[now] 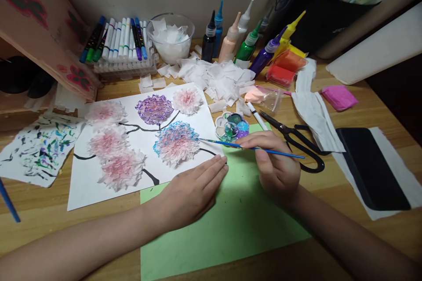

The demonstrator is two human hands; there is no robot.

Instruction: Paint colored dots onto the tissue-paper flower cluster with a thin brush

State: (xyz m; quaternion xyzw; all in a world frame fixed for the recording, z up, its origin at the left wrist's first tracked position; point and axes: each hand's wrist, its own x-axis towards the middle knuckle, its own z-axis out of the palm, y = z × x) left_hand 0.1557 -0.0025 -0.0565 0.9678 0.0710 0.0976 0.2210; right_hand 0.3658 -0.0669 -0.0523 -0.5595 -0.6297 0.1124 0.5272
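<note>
Head view showed the right hand [275,169] pinching a paintbrush [250,148], tip at nine o'clock touching the blue paper flower [176,141]. The left hand [191,191], grip fully open and empty, pressed flat on the white sheet [99,193].

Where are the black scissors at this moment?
In the head view, the black scissors lie on the table's right side, just beyond the right hand, between the paint palette and a white cloth.

The wooden table [372,109] carries a white flower picture [99,184], green paper [231,224], black scissors [296,138] and paint bottles [245,37].
</note>
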